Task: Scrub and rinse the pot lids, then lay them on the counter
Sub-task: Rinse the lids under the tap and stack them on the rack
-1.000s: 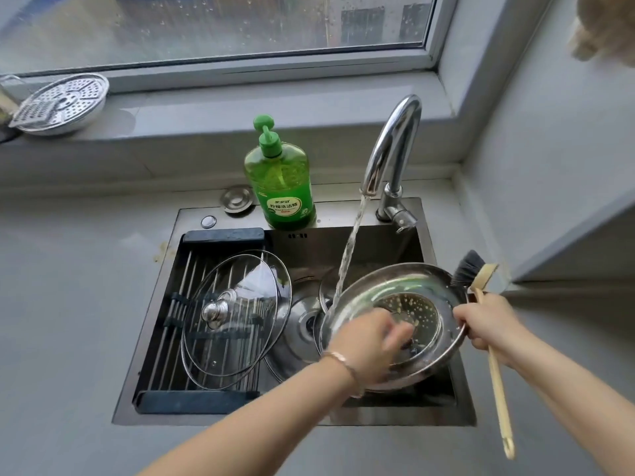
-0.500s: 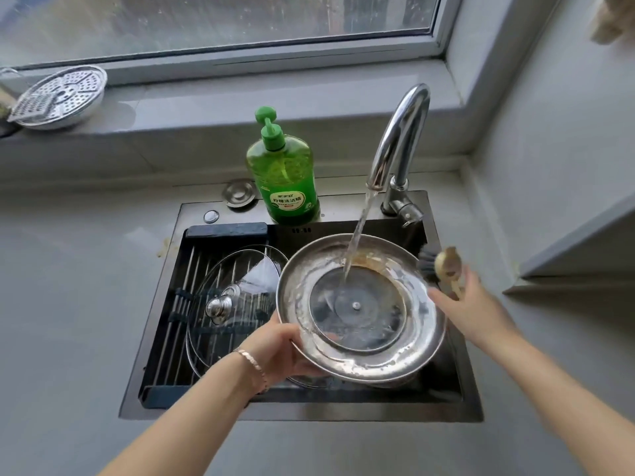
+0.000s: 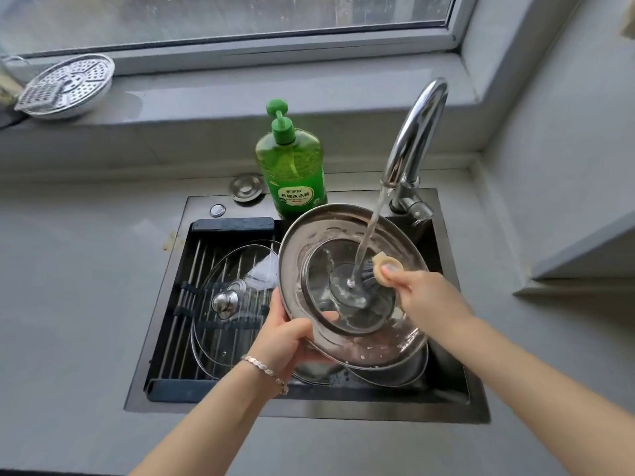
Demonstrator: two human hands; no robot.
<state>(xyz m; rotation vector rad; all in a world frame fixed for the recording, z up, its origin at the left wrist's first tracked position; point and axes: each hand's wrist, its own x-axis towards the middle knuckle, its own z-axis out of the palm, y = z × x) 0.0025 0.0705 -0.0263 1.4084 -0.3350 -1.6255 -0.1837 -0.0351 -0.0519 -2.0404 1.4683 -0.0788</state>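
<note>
Now we hold the steel lid point(image 3: 319, 235) over the sink point(image 3: 446, 389), its underside tipped up toward us and into the water point(image 3: 369, 231) falling from the tap point(image 3: 415, 139). We judge the tilt lets the stream run across the glass centre and drain off the low edge. Our left grip point(image 3: 288, 334) is curled round the lid's lower left rim, thumb over the inner face, which steadies it against the push of the brush point(image 3: 372, 271). Our right grip point(image 3: 426, 297) pinches the brush by its wooden head, thumb pressed on top, bristles set on the glass near the middle, right where the water lands. That looks to us like scrubbing and rinsing together. A glass lid point(image 3: 233, 321) lies on the rack point(image 3: 192, 269) at the left of the sink. No lid is on the worktop point(image 3: 86, 304) yet.

Half a second ago the brush was off beyond the lid's right rim, clear of it, and the lid lay flatter and lower. Since then the lid has been raised and tipped, and the brush has come onto it.
</note>
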